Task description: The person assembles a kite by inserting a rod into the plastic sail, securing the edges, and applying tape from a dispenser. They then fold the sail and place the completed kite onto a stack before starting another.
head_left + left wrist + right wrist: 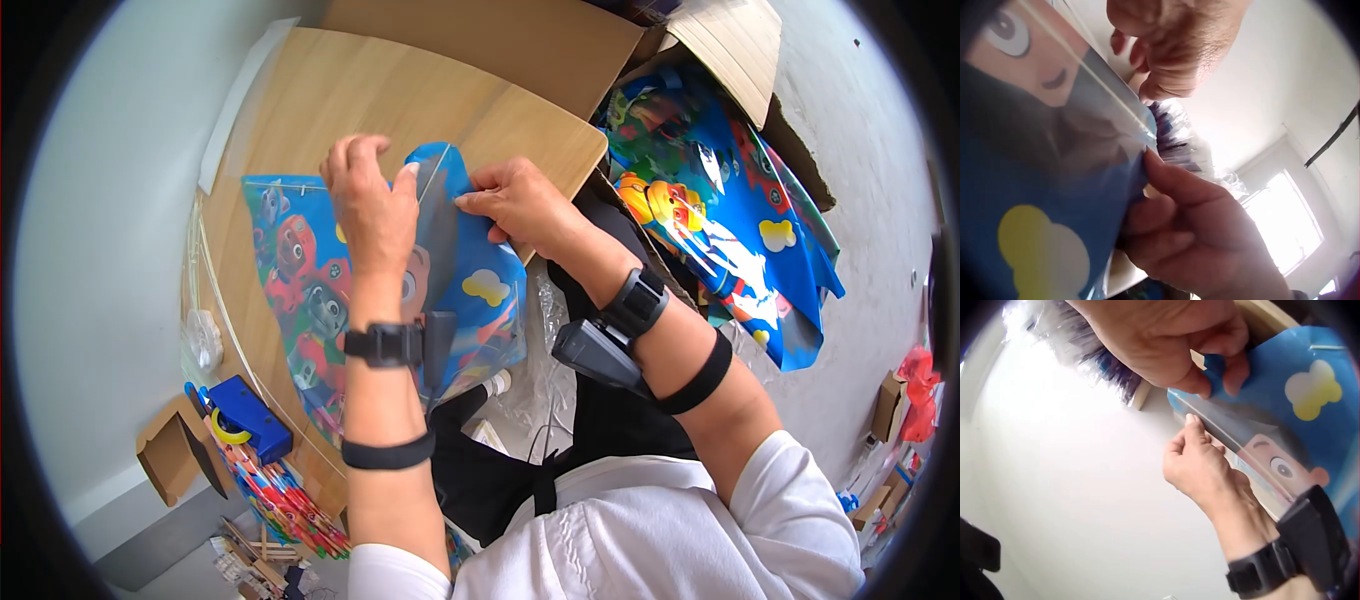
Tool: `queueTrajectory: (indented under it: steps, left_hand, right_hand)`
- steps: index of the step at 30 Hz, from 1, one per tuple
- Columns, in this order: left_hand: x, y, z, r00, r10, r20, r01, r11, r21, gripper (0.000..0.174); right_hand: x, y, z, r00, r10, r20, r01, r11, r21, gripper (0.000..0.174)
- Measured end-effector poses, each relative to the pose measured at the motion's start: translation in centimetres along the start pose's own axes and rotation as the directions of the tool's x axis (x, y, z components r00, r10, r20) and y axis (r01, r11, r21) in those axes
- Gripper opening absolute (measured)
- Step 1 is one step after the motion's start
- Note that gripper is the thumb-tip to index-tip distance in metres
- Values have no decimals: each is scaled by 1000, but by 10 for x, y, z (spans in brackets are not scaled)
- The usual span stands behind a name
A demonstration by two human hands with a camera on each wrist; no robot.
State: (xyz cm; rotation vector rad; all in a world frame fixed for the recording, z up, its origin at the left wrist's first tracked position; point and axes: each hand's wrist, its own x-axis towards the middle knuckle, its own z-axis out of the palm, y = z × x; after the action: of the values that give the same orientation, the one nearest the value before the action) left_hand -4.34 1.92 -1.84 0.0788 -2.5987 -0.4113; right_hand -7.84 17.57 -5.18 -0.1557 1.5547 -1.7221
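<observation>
A blue cartoon-printed plastic bag [484,250] [1047,187] [1254,381] lies over the wooden table's near edge, with a folded, see-through strip along its upper part. My right hand [525,205] [1204,231] [1179,344] pinches the bag's upper edge between thumb and fingers. Across from it, my left hand [375,205] [1179,44] [1204,465] has its thumb at the strip's edge, the other fingers loosely bent and apart from the thumb. Whether that thumb presses the plastic is hard to tell.
The wooden table [350,90] is bordered by a cardboard box [500,40]. On the right, more printed bags [690,200] spill from an open box. Lower left are a blue tape dispenser [250,420], a small open carton [175,450] and rolled prints [275,490].
</observation>
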Motion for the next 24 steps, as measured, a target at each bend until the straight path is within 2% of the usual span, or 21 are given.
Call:
queueTrajectory:
  steps: [1,2,3,5,6,8,9,11,12,14,18,20,24]
  left_hand:
    - [-5,10,-11,994,-102,-26,104,992,75,21]
    - [-9,19,-22,946,-279,168,277,960,36,18]
    - [-19,20,-25,945,-284,162,282,959,36,18]
    - [-41,15,-26,801,-369,472,331,929,165,19]
    - [-50,13,-28,804,-372,465,334,928,165,19]
    - [-66,8,-27,899,-238,367,142,953,269,23]
    - [-70,6,-25,901,-241,361,147,952,268,23]
    - [-77,2,-25,945,-138,297,82,978,192,30]
    - [-79,2,-29,946,-142,290,87,977,195,30]
    - [-86,6,-39,934,-154,322,125,986,109,33]
    - [-100,12,-55,910,-193,367,148,978,146,36]
    - [-106,9,-55,932,-119,341,59,982,182,35]
    - [-107,-17,-35,955,-66,289,-16,962,274,33]
  right_hand:
    - [-1,-1,1,1000,-8,-10,8,1000,18,21]
    - [-2,-2,0,1000,-9,-5,9,1000,12,21]
    - [-5,-3,-3,998,9,55,-13,998,68,19]
    - [-7,-1,-7,992,22,122,-37,992,119,18]
    - [-5,1,-9,994,7,108,-10,1000,28,18]
    - [-4,3,-14,996,-2,85,12,994,-110,20]
    - [-5,2,-15,996,-4,88,14,993,-117,20]
    - [-7,1,-15,995,-22,94,45,965,-258,22]
    - [-8,-2,-14,995,-24,99,50,963,-263,22]
    - [-14,-6,-12,997,-54,59,74,902,-426,24]
    - [-17,1,-14,996,-84,12,82,918,-387,25]
    - [-17,3,-13,997,-81,10,79,920,-383,23]
    - [-16,0,-11,997,-56,51,70,928,-367,20]
